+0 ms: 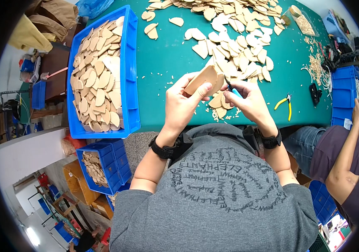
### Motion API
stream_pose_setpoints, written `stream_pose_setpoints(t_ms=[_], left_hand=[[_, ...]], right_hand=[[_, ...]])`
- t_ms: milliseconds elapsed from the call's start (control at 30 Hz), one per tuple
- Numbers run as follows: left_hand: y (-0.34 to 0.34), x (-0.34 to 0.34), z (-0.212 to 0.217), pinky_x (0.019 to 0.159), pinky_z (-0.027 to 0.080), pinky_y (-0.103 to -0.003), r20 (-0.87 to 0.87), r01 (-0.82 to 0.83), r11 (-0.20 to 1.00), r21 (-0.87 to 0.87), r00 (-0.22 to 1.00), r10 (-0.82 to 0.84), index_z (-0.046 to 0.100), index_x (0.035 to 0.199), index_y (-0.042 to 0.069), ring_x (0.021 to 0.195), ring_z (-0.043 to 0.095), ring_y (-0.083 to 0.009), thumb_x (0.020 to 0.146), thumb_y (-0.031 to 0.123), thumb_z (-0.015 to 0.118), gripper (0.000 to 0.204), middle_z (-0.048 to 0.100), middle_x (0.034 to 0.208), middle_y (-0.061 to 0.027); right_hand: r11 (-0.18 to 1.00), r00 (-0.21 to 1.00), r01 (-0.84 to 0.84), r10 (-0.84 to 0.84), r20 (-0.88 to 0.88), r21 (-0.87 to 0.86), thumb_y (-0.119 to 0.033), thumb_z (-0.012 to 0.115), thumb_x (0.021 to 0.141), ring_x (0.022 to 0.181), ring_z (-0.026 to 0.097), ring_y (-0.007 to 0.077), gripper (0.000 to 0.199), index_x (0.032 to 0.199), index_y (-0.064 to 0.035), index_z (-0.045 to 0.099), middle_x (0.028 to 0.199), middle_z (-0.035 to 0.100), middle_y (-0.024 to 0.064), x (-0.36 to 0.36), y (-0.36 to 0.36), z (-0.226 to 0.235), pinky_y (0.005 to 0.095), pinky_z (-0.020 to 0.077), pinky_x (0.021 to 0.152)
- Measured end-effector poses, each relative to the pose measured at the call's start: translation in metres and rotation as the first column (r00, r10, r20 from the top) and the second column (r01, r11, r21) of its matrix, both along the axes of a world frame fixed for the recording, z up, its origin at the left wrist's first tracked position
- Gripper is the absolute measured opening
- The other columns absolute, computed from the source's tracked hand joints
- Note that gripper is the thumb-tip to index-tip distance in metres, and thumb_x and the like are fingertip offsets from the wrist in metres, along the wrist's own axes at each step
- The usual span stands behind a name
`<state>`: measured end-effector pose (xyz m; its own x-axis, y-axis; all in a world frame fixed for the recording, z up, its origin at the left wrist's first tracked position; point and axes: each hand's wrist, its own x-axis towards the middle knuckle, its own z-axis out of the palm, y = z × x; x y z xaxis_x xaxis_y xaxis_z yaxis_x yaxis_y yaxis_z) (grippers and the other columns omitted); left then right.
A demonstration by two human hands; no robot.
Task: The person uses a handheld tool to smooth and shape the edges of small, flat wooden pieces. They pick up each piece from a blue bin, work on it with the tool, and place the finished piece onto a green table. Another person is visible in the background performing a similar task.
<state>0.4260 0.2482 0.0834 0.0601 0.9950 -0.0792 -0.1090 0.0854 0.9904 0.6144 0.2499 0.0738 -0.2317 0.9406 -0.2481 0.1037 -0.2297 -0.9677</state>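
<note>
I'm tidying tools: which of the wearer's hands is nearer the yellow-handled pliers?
Right. The right hand is to the left of the yellow-handled pliers; the left hand is farther left, holding a tan piece.

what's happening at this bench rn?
A person holds flat tan pieces in the left hand and a blue-handled tool in the right hand, its dark tip close to the pieces' edge; contact is unclear. More tan pieces lie loose on the green table, and a blue bin at left is heaped with them. Yellow-handled pliers lie to the right. Further right, a co-worker's hand is at another blue bin.
</note>
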Motion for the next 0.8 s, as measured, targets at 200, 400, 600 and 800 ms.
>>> stream_pose_setpoints(t_ms=[200, 400, 600, 800], left_hand=[[-0.0012, 0.0023, -0.0033, 0.061, 0.053, -0.021, -0.019, -0.006, 1.0, 0.006, 1.0, 0.006, 0.062, 0.11, -0.001, 0.075, 0.061, -0.0073, 0.085, 0.013, 0.069, 0.03, 0.066, 0.093, -0.0058], [-0.0021, 0.0028, -0.0041, 0.061, 0.053, -0.021, 0.011, -0.019, 1.0, -0.004, 1.0, 0.019, 0.062, 0.11, -0.002, 0.075, 0.062, -0.0077, 0.085, 0.013, 0.069, 0.03, 0.066, 0.094, -0.0059], [-0.0025, 0.0027, -0.0047, 0.061, 0.053, -0.021, 0.005, -0.026, 1.0, 0.0, 1.0, 0.026, 0.061, 0.111, -0.001, 0.075, 0.062, -0.008, 0.085, 0.014, 0.069, 0.031, 0.066, 0.093, -0.0062], [-0.0046, 0.0029, -0.0064, 0.059, 0.053, -0.021, 0.001, -0.034, 0.999, -0.016, 0.999, 0.034, 0.061, 0.111, -0.002, 0.072, 0.062, -0.0075, 0.084, 0.015, 0.07, 0.032, 0.066, 0.092, -0.0063]], right_hand=[[1.0, 0.999, -0.005, 0.006, 0.032, -0.01, -0.014, 0.062, 0.084, 0.057, 0.046, 0.0022, 0.016, 0.092, -0.0003, 0.066, 0.066, 0.054, -0.0038, 0.0, 0.0003, -0.0017, 0.0195, 0.0375, 0.051], [1.0, 0.999, -0.004, 0.005, 0.038, -0.028, -0.015, 0.062, 0.084, 0.057, 0.045, 0.002, 0.016, 0.091, -0.0004, 0.067, 0.065, 0.054, -0.004, -0.0002, 0.0004, -0.0023, 0.0195, 0.0369, 0.051], [0.999, 0.999, -0.029, 0.03, 0.029, -0.041, -0.016, 0.061, 0.084, 0.056, 0.045, 0.0021, 0.018, 0.092, -0.0007, 0.067, 0.065, 0.053, -0.0045, 0.0005, 0.0008, -0.0007, 0.0195, 0.037, 0.051], [0.999, 0.998, -0.046, 0.047, 0.042, -0.02, -0.016, 0.061, 0.084, 0.054, 0.044, 0.0023, 0.018, 0.093, -0.0006, 0.066, 0.064, 0.052, -0.0045, 0.0013, 0.0012, -0.0024, 0.0196, 0.0365, 0.05]])
